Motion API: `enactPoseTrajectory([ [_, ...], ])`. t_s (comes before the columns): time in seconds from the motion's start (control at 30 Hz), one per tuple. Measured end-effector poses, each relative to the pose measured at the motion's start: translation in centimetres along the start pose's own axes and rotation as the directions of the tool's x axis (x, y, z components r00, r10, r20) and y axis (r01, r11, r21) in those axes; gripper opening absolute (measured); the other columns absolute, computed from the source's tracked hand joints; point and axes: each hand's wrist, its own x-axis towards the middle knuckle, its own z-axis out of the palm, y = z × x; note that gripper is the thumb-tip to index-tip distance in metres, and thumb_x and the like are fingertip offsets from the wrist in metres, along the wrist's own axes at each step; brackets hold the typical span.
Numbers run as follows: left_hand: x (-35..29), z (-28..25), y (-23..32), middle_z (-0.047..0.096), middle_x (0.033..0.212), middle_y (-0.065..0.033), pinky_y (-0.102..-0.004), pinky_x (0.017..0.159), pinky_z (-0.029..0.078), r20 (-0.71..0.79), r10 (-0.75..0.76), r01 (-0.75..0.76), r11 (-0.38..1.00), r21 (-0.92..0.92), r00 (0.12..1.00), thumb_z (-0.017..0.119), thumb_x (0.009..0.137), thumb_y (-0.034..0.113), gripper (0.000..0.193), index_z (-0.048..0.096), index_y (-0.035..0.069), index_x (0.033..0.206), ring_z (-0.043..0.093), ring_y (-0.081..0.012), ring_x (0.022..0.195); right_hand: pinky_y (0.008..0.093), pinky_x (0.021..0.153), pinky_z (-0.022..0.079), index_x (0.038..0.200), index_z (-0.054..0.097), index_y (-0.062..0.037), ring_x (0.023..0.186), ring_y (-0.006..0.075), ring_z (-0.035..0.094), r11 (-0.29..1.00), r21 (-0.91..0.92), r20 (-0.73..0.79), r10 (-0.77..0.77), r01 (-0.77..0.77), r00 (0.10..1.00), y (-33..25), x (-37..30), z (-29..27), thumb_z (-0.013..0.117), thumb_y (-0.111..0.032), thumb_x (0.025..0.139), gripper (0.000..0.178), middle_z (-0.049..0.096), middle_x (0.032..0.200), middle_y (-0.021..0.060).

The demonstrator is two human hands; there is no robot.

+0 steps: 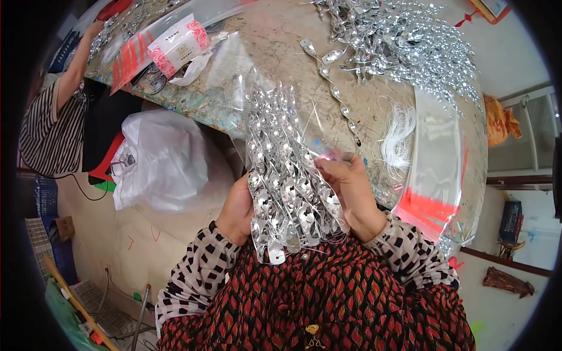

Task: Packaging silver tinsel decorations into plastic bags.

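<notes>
A bundle of silver twisted foil strips (287,175) lies lengthwise between my hands, its lower ends near the patterned apron (316,298). My left hand (236,207) is closed around the bundle's left side, its fingers partly hidden behind the strips. On the other side, my right hand (354,193) pinches the edge of a clear plastic bag (329,155) with thumb and forefinger. The bag's film surrounds the upper part of the strips; how far down it reaches I cannot tell.
On the table (275,35) are a heap of silver strips (404,44), a loose twisted strip (336,93), white threads (398,137), clear bags with red ends (436,158) and a tissue pack (178,47). A white sack (167,158) stands at left; beyond it a person's arm (76,67) reaches over the table.
</notes>
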Motion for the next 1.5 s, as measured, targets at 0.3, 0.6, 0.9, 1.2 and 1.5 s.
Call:
enactPoseTrajectory([
  [0.3,0.5,-1.0,0.8,0.061,0.115,-0.0202,-0.0417,0.093,0.048,-0.015,0.010,-0.010,1.000,0.015,1.000,0.042,0.097,0.021,0.038,0.053,-0.010,0.117,0.062,-0.0272,0.101,0.0279,0.072,0.055,0.112,0.040,-0.0037,0.081,0.0177,0.065,1.000,-0.028,-0.087,0.005,-0.008,0.996,0.5,2.0,0.3,0.067,-0.003,0.083,0.039,0.064,0.100,0.0130],
  [0.6,0.4,-0.3,0.6,0.062,0.114,-0.0174,-0.0396,0.092,0.049,-0.059,0.072,-0.069,0.996,0.059,0.996,0.042,0.098,0.024,0.038,0.053,-0.006,0.119,0.062,-0.0250,0.100,0.0193,0.068,0.048,0.097,0.062,-0.0023,0.071,0.0079,0.058,0.985,-0.172,0.071,-0.008,0.021,0.997,0.9,2.8,-1.7,0.053,-0.021,0.096,0.021,0.065,0.087,0.0028],
  [0.9,-3.2,2.3,-1.5,0.063,0.095,-0.0073,-0.0286,0.074,0.047,-0.238,0.426,-0.154,0.703,0.695,0.873,0.040,0.098,0.022,0.034,0.059,-0.006,0.106,0.059,-0.0145,0.080,0.0269,0.062,0.043,0.090,0.058,0.0031,0.068,0.0132,0.051,0.514,-0.662,0.434,-0.330,0.545,0.838,-1.0,-1.9,-5.9,0.051,-0.011,0.095,0.017,0.053,0.079,0.0056],
  [1.2,-7.5,0.6,-3.5,0.053,0.061,-0.0097,-0.0314,0.056,0.039,0.074,0.639,-0.066,-0.036,0.997,0.766,0.048,0.094,0.020,0.030,0.055,-0.005,0.080,0.046,-0.0160,0.057,0.0331,0.069,0.047,0.090,0.060,0.0023,0.077,0.0289,0.058,0.333,-0.594,0.707,-0.218,0.732,0.673,-3.8,-4.8,-7.7,0.055,-0.007,0.090,0.011,0.059,0.086,0.0145],
  [1.5,-8.4,10.6,3.8,0.061,0.077,-0.0161,-0.0356,0.064,0.046,0.309,0.591,-0.107,-0.351,0.930,0.745,0.044,0.088,0.018,0.024,0.055,-0.001,0.078,0.057,-0.0243,0.058,0.0257,0.063,0.046,0.079,0.056,0.0001,0.067,0.0135,0.056,0.650,-0.562,0.605,-0.098,0.511,0.790,-14.0,-4.1,-0.8,0.050,-0.014,0.092,0.020,0.058,0.073,0.0050],
])
